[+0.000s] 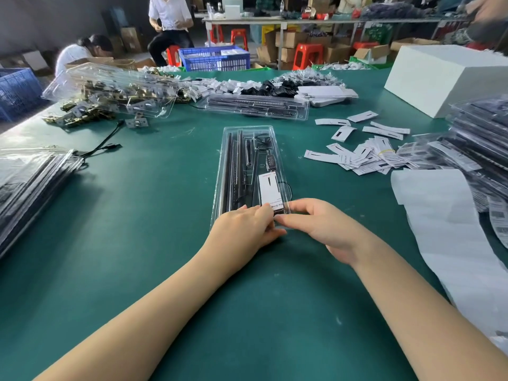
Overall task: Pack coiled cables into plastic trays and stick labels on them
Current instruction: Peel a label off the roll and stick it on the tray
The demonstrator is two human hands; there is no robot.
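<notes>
Clear plastic tray [248, 171] lies mid-tabletop [143, 215], its long axis running straight away from the near edge toward the far one. Both hands meet at its near end: the left hand [244, 229] and right hand [321, 226] each pinch the white label [270, 192] there, over the tray's right-hand side. Neither hand is nearer; pressing the label down looks like the step in hand.
</notes>
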